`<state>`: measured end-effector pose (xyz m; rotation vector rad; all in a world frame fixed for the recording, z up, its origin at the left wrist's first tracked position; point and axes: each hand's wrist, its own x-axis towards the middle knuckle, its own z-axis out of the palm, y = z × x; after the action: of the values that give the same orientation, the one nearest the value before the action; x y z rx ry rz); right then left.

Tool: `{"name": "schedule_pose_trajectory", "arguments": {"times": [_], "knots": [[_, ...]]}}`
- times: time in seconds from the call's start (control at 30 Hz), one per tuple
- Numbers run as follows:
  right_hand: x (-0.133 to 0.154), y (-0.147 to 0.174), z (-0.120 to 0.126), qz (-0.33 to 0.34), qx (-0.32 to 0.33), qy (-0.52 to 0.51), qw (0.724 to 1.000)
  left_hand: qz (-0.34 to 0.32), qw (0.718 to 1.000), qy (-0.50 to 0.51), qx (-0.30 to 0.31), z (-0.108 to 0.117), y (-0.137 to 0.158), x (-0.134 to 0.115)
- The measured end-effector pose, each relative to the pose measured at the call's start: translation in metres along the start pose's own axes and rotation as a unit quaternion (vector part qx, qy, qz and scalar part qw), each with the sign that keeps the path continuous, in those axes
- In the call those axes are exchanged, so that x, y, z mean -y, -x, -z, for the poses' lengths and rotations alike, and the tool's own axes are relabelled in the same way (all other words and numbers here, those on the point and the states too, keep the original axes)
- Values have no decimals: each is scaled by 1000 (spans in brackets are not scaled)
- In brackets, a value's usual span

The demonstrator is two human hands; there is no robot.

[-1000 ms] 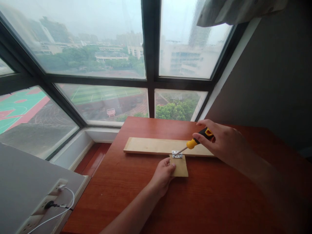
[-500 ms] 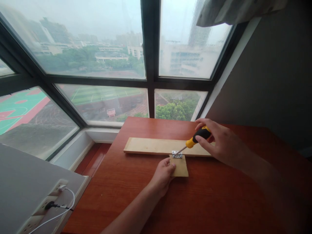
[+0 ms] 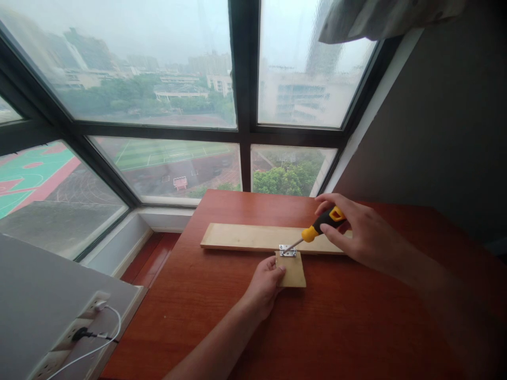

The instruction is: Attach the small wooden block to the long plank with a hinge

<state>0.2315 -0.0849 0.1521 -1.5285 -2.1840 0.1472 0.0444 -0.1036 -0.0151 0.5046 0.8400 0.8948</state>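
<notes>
My right hand grips a screwdriver by its black and yellow handle. The shaft slants down to the left, its tip at the near left part of a small silver hinge. That hinge joins a small square wooden piece to the near edge of a long pale wooden board. With thumb on top, my left hand pinches the small piece at its left edge. Fingers beneath the piece are hidden. My right hand covers the right end of the board.
Everything lies on a reddish-brown table. Large windows stand behind it. At the lower left, a pale panel carries sockets with a white cable and a black plug. A dark wall rises at the right.
The screwdriver handle has turned slightly in my right hand, so its yellow end with a hole now shows. My left hand and the wooden pieces have stayed in place.
</notes>
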Motion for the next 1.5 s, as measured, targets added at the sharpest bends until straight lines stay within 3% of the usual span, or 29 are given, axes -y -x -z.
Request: {"name": "schedule_pose_trajectory", "arguments": {"times": [0.07, 0.13, 0.33, 0.4, 0.53, 0.6, 0.83, 0.9, 1.1, 1.37, 1.5], "knots": [[0, 0, 3, 16, 33, -61, 997, -1, 1000, -1, -1, 1, -1, 1], [-1, 0, 4, 14, 29, -58, 998, -1, 1000, -3, -1, 1, -1, 1], [-2, 0, -3, -42, -45, 135, 989, -1, 1000, -5, 1, 0, 0, 0], [-2, 1, -1, -48, -31, 112, 992, -1, 1000, -6, 0, 0, 1, 0], [-3, 3, 6, 4, 27, -40, 999, -3, 1000, -8, -1, -1, 1, -1], [-4, 3, 6, 17, 35, -69, 997, -1, 1000, -11, 1, 0, 1, -1], [-10, 1, -3, -46, -42, 140, 988, -3, 1000, -8, -1, 0, 0, 0], [-10, 2, -1, -48, -28, 113, 992, -3, 1000, -8, -2, 0, 0, 0], [-12, 4, 7, 17, 46, -96, 994, -1, 1000, -8, -4, 0, 0, 0], [-9, 2, -3, -33, -29, 93, 995, 2, 1000, -2, -2, -2, 2, -2], [-5, 3, 3, -20, 0, 29, 999, 2, 1000, -5, -2, -1, 2, -2]]}}
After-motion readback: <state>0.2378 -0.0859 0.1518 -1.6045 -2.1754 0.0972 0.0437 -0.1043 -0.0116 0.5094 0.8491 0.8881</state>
